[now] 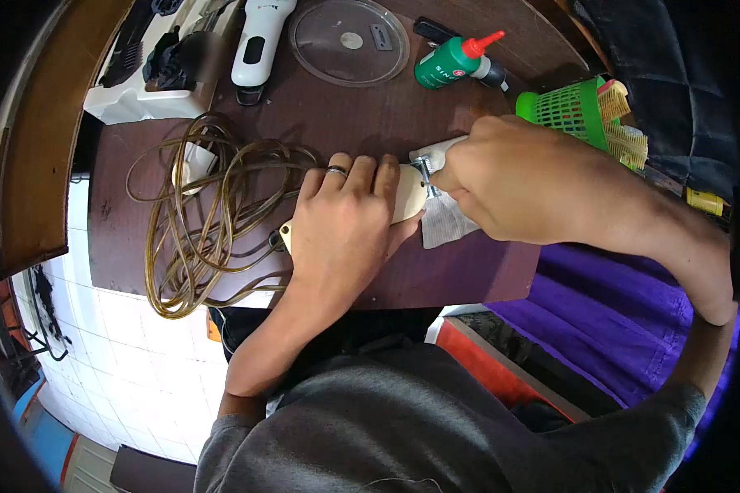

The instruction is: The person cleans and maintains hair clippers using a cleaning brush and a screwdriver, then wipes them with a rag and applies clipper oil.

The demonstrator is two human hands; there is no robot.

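Left hand (pixel 341 215) wrapped round the cream clipper (pixel 409 197), over the worktop (pixel 460 275); right hand (pixel 497 179) bunched at its metal blade (pixel 423 168), and whether it's gripping, can't tell. Smooth, rigid, probably weighty: body's the sure hold, blade the delicate end, springy cord (pixel 238 187) beside the left hand.

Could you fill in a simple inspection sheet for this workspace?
Surface: brown tabletop, dark specks near its left edge
Job's things: cream clipper, its metal blade end over a pale cloth
Clutter: white clipper, clear round lid, green bottle, green basket with combs
Grippers: none, bare hands; left hand holds the clipper, right hand is at the blade end
Cables: brown cord, loosely looped
Surroundings: white tiled floor, purple fabric
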